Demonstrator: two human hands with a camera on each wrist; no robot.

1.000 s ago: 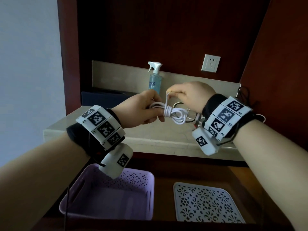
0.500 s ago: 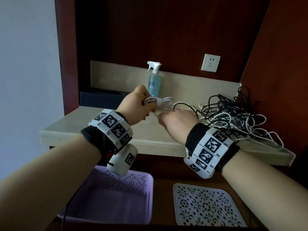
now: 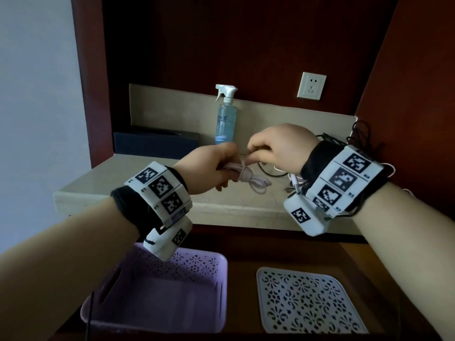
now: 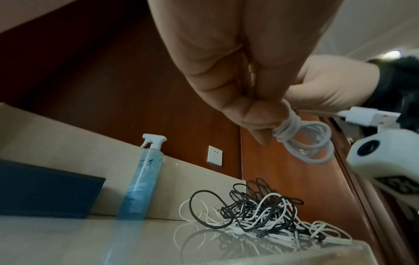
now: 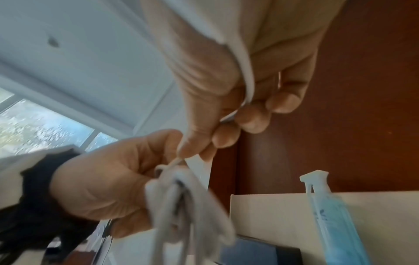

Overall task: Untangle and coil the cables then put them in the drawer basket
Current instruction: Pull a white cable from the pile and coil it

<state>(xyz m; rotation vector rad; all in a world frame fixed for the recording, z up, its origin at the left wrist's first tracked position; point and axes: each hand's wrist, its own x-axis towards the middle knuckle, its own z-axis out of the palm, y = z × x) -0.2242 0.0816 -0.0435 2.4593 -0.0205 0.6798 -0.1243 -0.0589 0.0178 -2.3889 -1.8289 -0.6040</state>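
Left grip (image 3: 209, 168) clenches coiled white cable (image 3: 248, 179) — loops point right | right grip (image 3: 275, 148) pinches its tail.

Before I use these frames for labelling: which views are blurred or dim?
Head view: dim but sharp, coiled white cable readable. Left wrist view: spray bottle smears toward its base; cable pile is clear. Right wrist view: heavy motion blur on the coil, window bright.

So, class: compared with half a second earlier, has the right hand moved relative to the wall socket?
Yes. The right hand has risen toward the wall socket, from below the left hand to level with it, pinching the white cable.
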